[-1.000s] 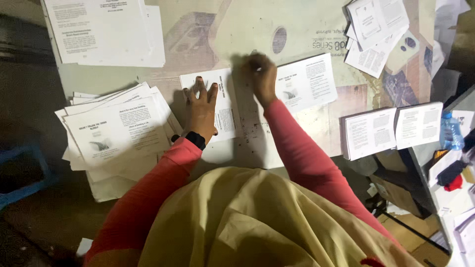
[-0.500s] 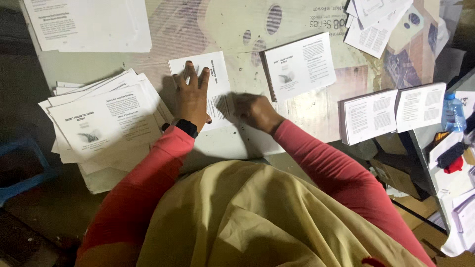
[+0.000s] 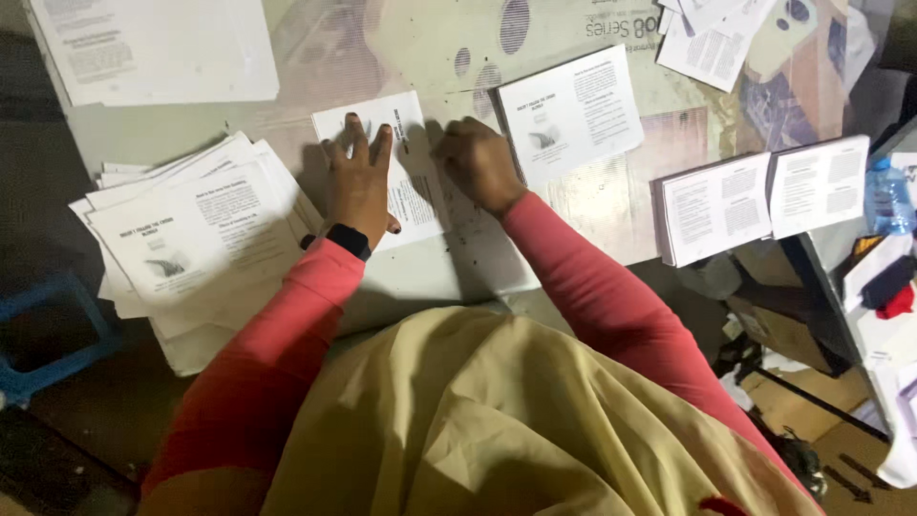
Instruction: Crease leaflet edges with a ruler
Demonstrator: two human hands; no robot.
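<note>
Now the left hand lies flat, fingers spread, pressing down on a white printed leaflet in the middle of the counter — open, gripping nothing. The right hand is clenched into a fist, knuckles down on the same leaflet's right edge; whether it holds anything inside, I cannot tell. So the sheet sits directly under both hands, pinned between them.

Count the paper: one leaflet under the hands, one folded leaflet just beside the right hand, touching its far side. Two neat stacks of folded leaflets lie side by side further right, well apart. One loose fanned pile of flat sheets sits just left of the left wrist, one large sheet at the far left corner, and a scattered bunch at the far right. One blue bottle stands at the right edge.

Against half a second ago — the right hand has slid up the sheet towards the folded leaflet, while the left stays planted.
</note>
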